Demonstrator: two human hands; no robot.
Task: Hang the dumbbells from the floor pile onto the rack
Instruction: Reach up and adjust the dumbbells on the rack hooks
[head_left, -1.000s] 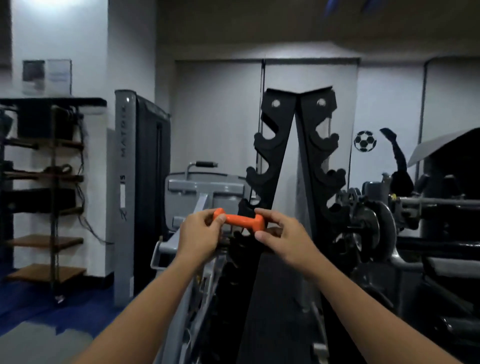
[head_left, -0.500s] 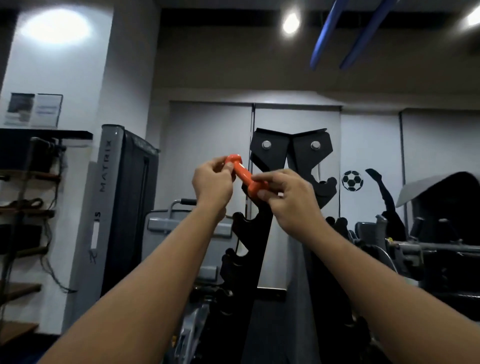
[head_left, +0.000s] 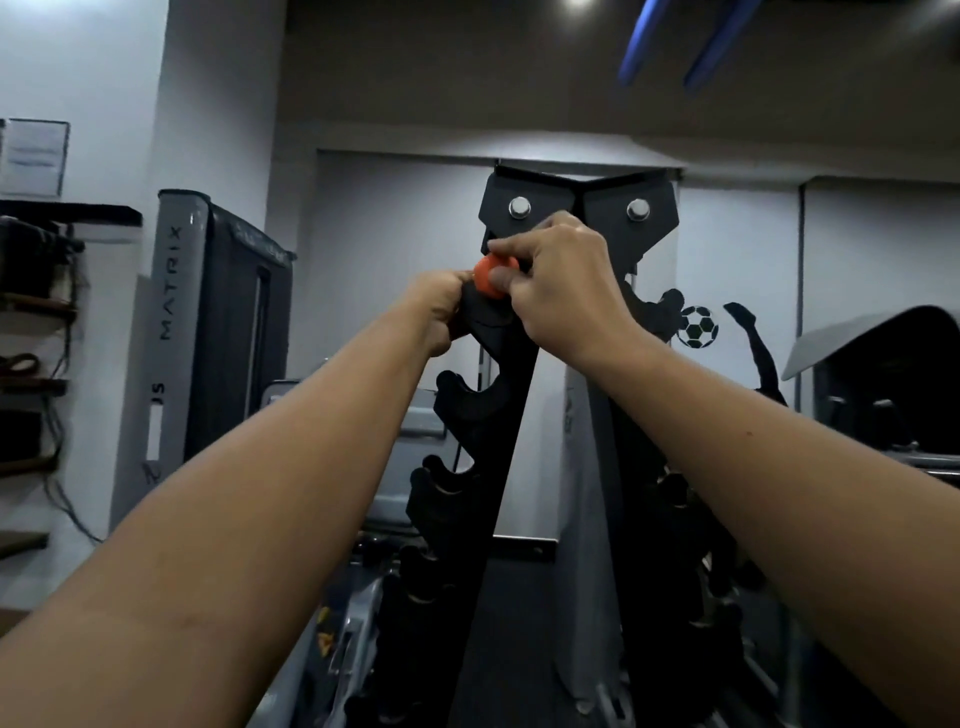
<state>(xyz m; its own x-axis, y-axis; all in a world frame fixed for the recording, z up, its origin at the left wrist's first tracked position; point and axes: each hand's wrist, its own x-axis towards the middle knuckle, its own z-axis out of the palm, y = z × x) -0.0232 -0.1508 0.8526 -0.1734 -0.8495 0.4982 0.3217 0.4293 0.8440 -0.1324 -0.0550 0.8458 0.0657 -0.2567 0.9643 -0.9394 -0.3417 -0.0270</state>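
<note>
1. Two bare hands are raised to the top of the black rack, both on one orange dumbbell.
2. The right hand pinches the near orange end, thumb below and fingers curled over the top.
3. The left hand, at 9 o'clock of that end, is closed around the dumbbell's far part; most of the bar is hidden behind the fingers.
4. The dumbbell sits at the uppermost notch on the rack's left upright, just below the left of two silver bolts. Whether it rests in the notch cannot be told.
5. Lower notches on the same upright, at 6 o'clock of the hands, show no orange.
6. A grey machine lettered MATRIX stands at 9 o'clock of the rack, well apart.
7. A football sticker is on the wall at 3 o'clock of the right hand.
8. Dark shelves stand at the far left edge.
</note>
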